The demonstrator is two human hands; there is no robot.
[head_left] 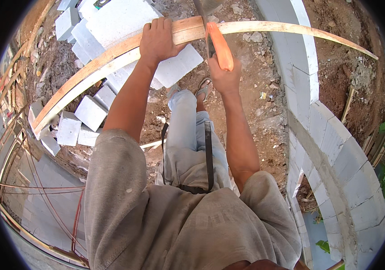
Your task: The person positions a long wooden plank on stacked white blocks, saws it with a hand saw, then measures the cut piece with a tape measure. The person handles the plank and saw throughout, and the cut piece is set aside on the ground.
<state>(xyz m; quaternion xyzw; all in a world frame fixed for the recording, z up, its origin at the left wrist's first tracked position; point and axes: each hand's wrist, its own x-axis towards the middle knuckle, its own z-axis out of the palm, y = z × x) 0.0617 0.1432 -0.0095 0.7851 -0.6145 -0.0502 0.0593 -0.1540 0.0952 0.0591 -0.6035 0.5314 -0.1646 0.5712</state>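
A long wooden beam (107, 53) runs across the top of the view, looking curved through the lens. My left hand (156, 41) is closed over it, pressing on the pale light-grey blocks (116, 20) beneath. In my right hand (225, 77) is a handsaw with an orange handle (220, 45). The saw's blade (199, 8) stands on edge across the wood, just right of my left hand. Whether its teeth are sunk into the wood I cannot tell. Past the saw, the wood continues to the right as a thinner-looking length (287, 28).
Several loose blocks (91, 112) lie on the left over rubble and soil (264, 105). A low block wall (336, 148) with a mortar strip curves along the right. Reddish rods (76, 220) and timber poles stand at the left. My sandalled foot (204, 89) is near the blocks.
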